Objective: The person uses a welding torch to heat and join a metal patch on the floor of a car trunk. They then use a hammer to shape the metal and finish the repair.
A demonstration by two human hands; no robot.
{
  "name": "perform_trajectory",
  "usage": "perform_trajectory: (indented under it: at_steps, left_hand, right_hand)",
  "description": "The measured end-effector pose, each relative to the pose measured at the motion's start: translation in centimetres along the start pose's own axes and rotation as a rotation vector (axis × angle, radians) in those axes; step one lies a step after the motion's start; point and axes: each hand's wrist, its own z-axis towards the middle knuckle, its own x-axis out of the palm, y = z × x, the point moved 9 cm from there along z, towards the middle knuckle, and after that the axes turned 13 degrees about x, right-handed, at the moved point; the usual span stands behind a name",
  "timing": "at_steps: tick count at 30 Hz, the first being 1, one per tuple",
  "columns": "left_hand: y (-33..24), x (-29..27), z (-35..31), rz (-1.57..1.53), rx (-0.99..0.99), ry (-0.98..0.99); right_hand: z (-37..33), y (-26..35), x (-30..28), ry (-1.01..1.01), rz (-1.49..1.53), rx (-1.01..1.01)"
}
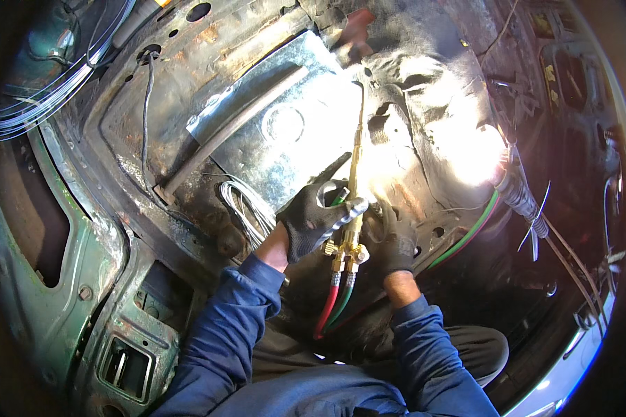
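An upright brass gas torch [355,174] with a long thin tip stands between my hands. Red and green hoses [330,306] hang from its valves. My left hand [313,217], in a dark glove with a worn pale thumb, closes on the torch body, the thumb lying across its front. A short green and black cylinder [340,197] shows beside that thumb; whether the hand grips it too is unclear. On the torch's other side, my gloved right hand [395,240] has its fingers curled by a pale curved piece. Glare and shadow hide what it holds.
A shiny metal sheet [250,149] lies ahead, with a rusty bar [233,125] across it. Coiled pale wire [247,208] sits left of my left hand. A glaring work lamp [511,174] stands right. Green bodywork [42,292] edges the left; more hose [471,233] runs right.
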Motion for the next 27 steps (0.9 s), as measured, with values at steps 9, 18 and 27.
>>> perform_trajectory:
  at_steps: [9,18,27]
  left_hand:
    - [1.2,-0.3,0.1,-0.041,-0.053,0.019]
    - [0.4,-0.9,0.3,-0.005,0.075,-0.028]
    - [1.8,-0.8,0.1,-0.076,-0.088,-0.007]
  right_hand:
    - [1.7,-0.4,2.2,0.217,-0.032,0.081]
    - [-4.2,-3.2,-4.0,0.393,0.179,0.112]
    - [-5.7,-4.2,-2.5,0.63,0.83,0.654]
